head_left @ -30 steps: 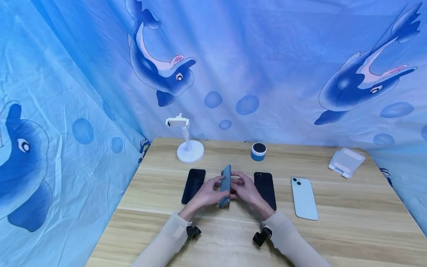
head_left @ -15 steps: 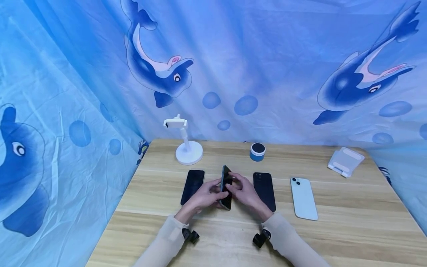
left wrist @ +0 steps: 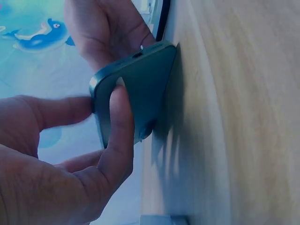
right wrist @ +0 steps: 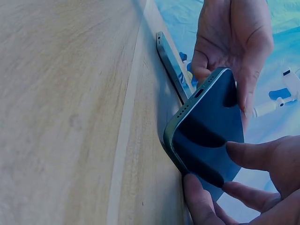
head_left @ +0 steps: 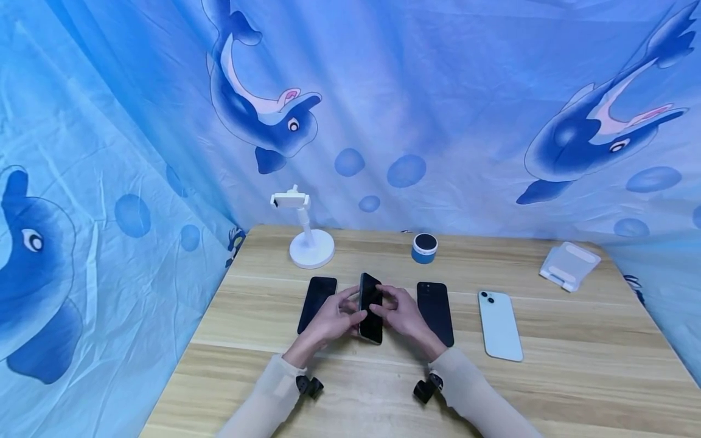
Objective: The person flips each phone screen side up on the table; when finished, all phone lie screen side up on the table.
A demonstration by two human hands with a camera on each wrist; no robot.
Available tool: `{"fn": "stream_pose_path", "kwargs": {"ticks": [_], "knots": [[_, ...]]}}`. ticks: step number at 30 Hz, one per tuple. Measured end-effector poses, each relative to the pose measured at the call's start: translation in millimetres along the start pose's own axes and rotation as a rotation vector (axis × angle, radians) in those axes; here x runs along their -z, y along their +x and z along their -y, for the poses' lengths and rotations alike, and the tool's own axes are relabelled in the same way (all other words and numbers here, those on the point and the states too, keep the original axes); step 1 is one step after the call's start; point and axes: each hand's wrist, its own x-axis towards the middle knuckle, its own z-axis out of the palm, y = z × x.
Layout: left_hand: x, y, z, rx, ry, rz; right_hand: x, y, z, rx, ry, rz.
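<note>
A tilted phone is gripped by the left hand and the right hand over the table. Just beside the grip, a dark phone is seen left and a black phone right.

From my end of the feed I can read no lettering, brand or number: not on the held phone, the dark-screened phone at its 9 o'clock, the black-backed phone at 3, the pale phone farther out at 3, nor the blue-and-white cylinder towards 1 o'clock
</note>
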Motion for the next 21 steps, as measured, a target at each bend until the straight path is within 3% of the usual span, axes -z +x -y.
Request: {"fn": "stream_pose_path", "kwargs": {"ticks": [6,13,21], "knots": [[4.0,-0.2,1.6,-0.009,0.020,-0.022,-2.5,0.5,-2.2,-0.002,-0.019,-0.025],[3.6,1.0,3.5,0.016,0.028,-0.057,-0.2,1.9,-3.1,0.005,-0.119,-0.043],[2.0,2.3,8.0,0.046,0.047,-0.069,1.2,0.7,-2.4,-0.023,-0.130,-0.039]]}}
